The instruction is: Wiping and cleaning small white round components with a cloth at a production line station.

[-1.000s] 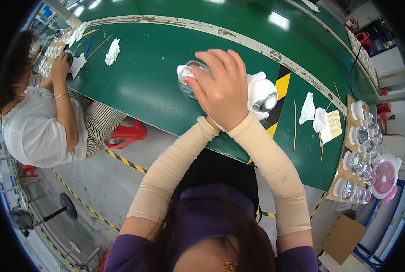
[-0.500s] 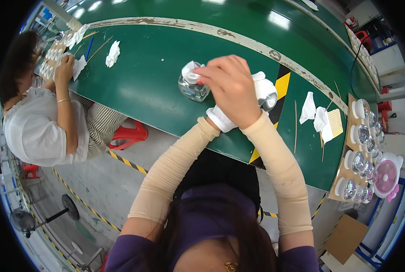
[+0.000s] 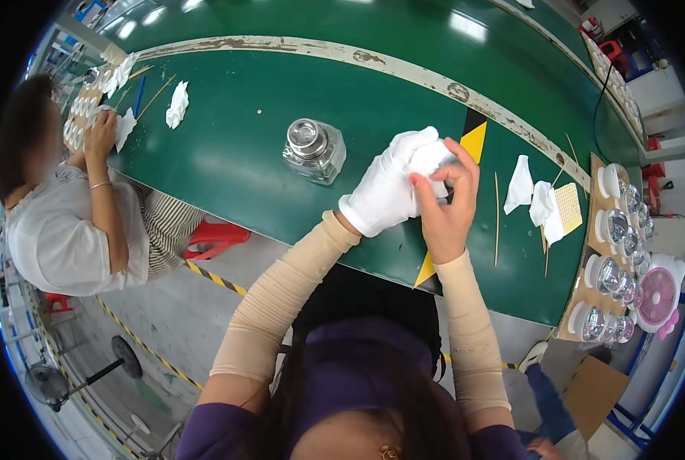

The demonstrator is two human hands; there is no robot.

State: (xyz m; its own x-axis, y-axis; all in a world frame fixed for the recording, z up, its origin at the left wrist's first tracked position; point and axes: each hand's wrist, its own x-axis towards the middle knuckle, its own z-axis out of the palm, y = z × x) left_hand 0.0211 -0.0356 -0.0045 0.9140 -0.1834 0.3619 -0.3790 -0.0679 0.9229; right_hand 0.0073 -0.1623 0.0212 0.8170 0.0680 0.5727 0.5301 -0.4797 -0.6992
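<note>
My left hand (image 3: 383,186), in a white glove, is closed around a small rounded object over the table's near part; the glove and my other hand hide most of it. My bare right hand (image 3: 451,195) has its thumb and fingers bent against a white cloth (image 3: 428,157) at that object. Left of my hands, a square clear glass bottle (image 3: 317,157) with a round silvery top stands apart on the green table (image 3: 227,146).
White cloths (image 3: 519,185), thin sticks (image 3: 496,222) and a yellow pad (image 3: 567,207) lie to the right. Beyond them, a board holds several clear globes with white bases (image 3: 608,225) beside a pink fan (image 3: 656,297). A co-worker (image 3: 74,207) sits at left.
My right hand has moved right, from the glass bottle to my gloved hand, taking the white cloth off the bottle's top. Someone's leg has come into view at lower right.
</note>
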